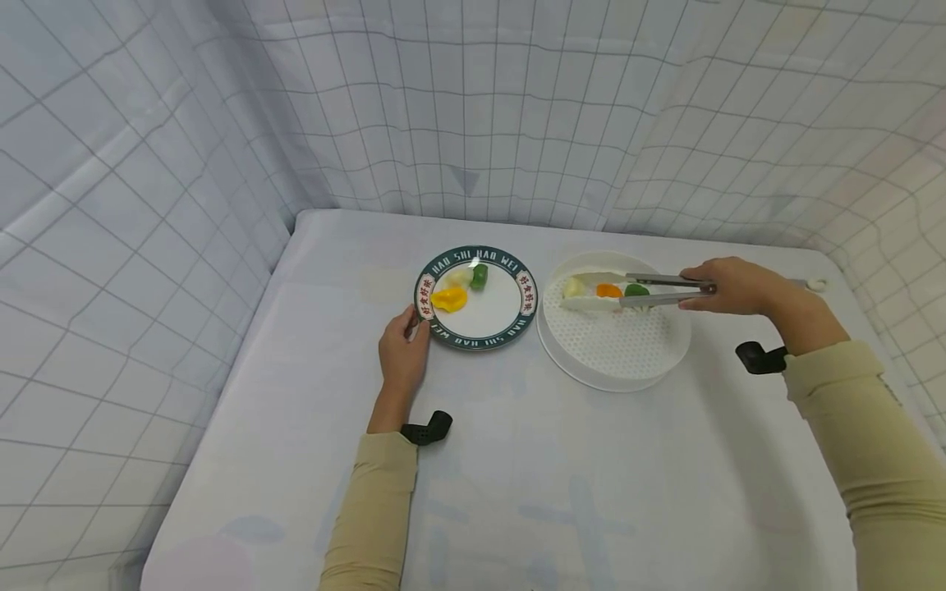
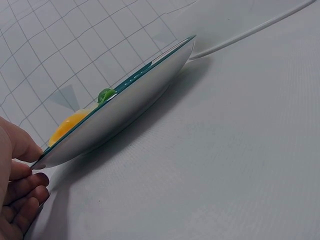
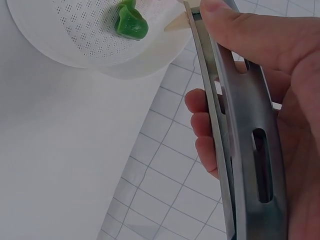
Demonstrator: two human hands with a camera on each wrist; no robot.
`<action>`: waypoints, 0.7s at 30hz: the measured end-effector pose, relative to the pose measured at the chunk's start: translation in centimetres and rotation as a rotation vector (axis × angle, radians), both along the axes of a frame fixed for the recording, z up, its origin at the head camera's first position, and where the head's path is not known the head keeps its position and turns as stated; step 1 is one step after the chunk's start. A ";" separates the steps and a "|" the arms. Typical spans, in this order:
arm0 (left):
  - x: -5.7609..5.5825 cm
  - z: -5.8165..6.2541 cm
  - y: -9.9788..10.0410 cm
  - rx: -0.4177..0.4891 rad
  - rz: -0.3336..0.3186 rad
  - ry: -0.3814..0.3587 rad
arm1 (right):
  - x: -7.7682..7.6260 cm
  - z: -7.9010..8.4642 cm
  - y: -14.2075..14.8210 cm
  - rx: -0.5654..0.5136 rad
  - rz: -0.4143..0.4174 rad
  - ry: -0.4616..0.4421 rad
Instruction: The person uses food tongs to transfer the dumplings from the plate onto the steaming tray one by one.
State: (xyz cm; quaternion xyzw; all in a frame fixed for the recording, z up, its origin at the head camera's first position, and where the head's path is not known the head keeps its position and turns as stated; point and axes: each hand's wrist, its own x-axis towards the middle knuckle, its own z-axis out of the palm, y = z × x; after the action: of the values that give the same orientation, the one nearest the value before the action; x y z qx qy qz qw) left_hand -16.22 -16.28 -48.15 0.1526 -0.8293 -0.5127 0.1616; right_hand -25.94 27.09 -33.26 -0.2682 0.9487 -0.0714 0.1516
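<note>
My left hand [image 1: 403,351] pinches the left rim of a round plate [image 1: 484,338] with a green lettered border; in the left wrist view the thumb lies over the rim [image 2: 115,117]. On the plate are a yellow piece [image 1: 449,299], a pale piece [image 1: 459,278] and a green piece [image 1: 479,277]. My right hand [image 1: 727,286] grips metal tongs [image 1: 665,280] with pale tips, reaching over a white perforated steamer basket [image 1: 617,361]. A pale yellow piece [image 1: 573,287], an orange piece [image 1: 609,290] and a green dumpling-like piece [image 3: 132,22] lie there, around the spread tong tips; contact is unclear.
Both plate and basket stand on a white-covered table [image 1: 517,460], the basket close to the plate's right. Gridded white curtains [image 1: 473,107] rise behind the table and at both sides. A small white object [image 1: 816,285] shows beyond my right hand.
</note>
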 end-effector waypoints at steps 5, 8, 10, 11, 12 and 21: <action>0.0 0.1 0.1 0.007 0.002 -0.002 | 0.2 -0.2 0.2 -0.010 -0.042 -0.016; 0.0 0.1 0.1 0.006 0.000 -0.004 | 0.6 -0.1 0.4 -0.034 -0.062 -0.029; -0.1 0.1 0.1 0.000 -0.002 -0.004 | 1.0 0.2 0.5 -0.054 -0.072 -0.032; -0.1 0.1 0.1 -0.002 -0.003 -0.003 | 1.2 0.4 0.6 -0.063 -0.076 -0.031; -0.1 0.1 0.1 -0.003 -0.003 -0.002 | 1.5 0.6 0.6 -0.076 -0.080 -0.031; 0.0 -0.1 0.0 -0.010 0.004 0.006 | 3.2 1.8 -1.6 -0.183 0.016 0.072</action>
State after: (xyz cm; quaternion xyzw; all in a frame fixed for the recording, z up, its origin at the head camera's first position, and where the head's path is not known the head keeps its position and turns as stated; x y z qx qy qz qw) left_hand -16.19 -16.28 -48.27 0.1518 -0.8311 -0.5086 0.1660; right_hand -22.74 25.52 -31.44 -0.2908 0.9409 -0.1468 0.0930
